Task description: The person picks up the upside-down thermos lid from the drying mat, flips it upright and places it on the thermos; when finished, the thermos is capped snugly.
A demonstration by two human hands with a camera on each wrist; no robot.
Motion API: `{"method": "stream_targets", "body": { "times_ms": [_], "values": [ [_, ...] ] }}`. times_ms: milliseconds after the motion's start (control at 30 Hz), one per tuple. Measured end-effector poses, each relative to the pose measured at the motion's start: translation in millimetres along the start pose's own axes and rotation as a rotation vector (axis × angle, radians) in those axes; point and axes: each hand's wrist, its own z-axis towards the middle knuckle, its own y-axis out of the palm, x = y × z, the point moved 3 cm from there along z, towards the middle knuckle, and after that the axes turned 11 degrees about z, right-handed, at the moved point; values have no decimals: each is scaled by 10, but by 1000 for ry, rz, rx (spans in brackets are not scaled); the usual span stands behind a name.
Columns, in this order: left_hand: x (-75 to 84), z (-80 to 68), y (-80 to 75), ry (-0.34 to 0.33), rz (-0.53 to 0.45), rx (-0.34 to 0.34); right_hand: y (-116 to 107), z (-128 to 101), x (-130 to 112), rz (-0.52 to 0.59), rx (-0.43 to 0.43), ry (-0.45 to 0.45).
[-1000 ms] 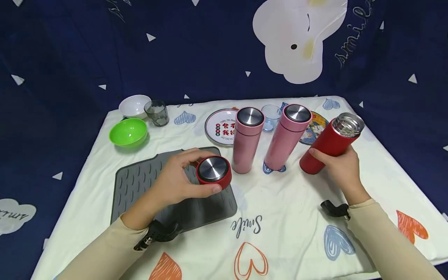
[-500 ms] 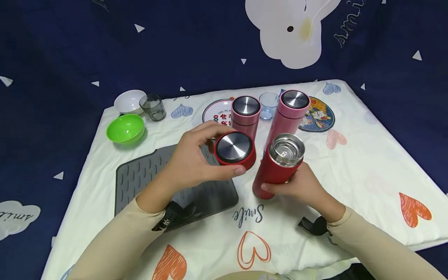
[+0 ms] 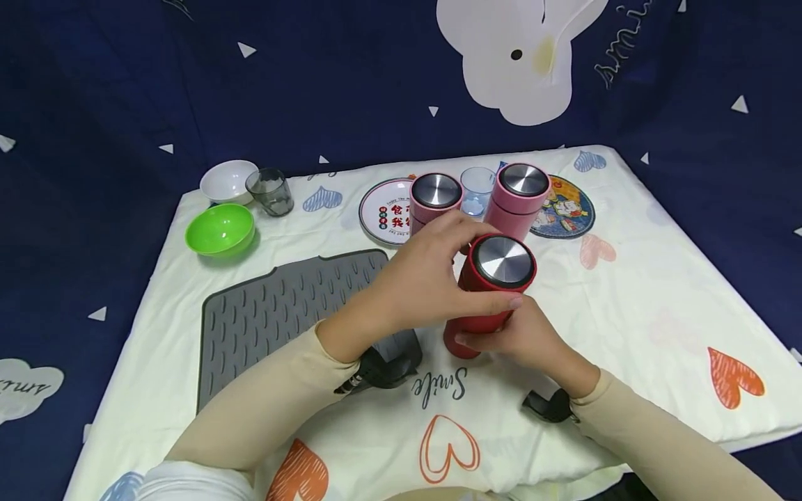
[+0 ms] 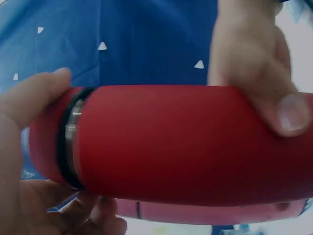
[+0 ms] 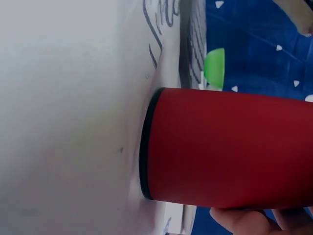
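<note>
A red thermos stands at the centre of the head view, its base at the white cloth in the right wrist view. My right hand grips its body from the right. Fingers of my left hand curl round the red lid with a brushed steel top, which sits at the thermos mouth. A thin steel band shows between lid and body in the left wrist view. Just behind are two pink thermoses with steel-topped lids, the left one partly hidden by my left hand.
A grey drying mat lies left of the thermos. Further back left are a green bowl, a white bowl and a dark glass. Behind the pink thermoses are a clear glass, a white plate and a colourful plate.
My right hand has brought the red thermos leftward to the centre. The left hand has moved right with the lid, which has gone from apart to on the thermos mouth.
</note>
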Motion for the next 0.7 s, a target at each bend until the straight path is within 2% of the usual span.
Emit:
{"method": "stream_targets", "body": {
  "times_ms": [200,367,467,567,700],
  "values": [
    [-87,-47,41,32,-109,16,-3,10,63,-22,-7,17],
    [-60,-10,41,86,-59,66,9,15,-93,0,-8,-8],
    [-41,14,43,94,-32,78,36,10,-237,10,-18,-28],
    [-48,-4,37,90,-72,67,64,4,-307,17,-30,-29],
    [-51,-34,69,121,-138,73,79,15,-308,26,-46,-54]
  ]
}}
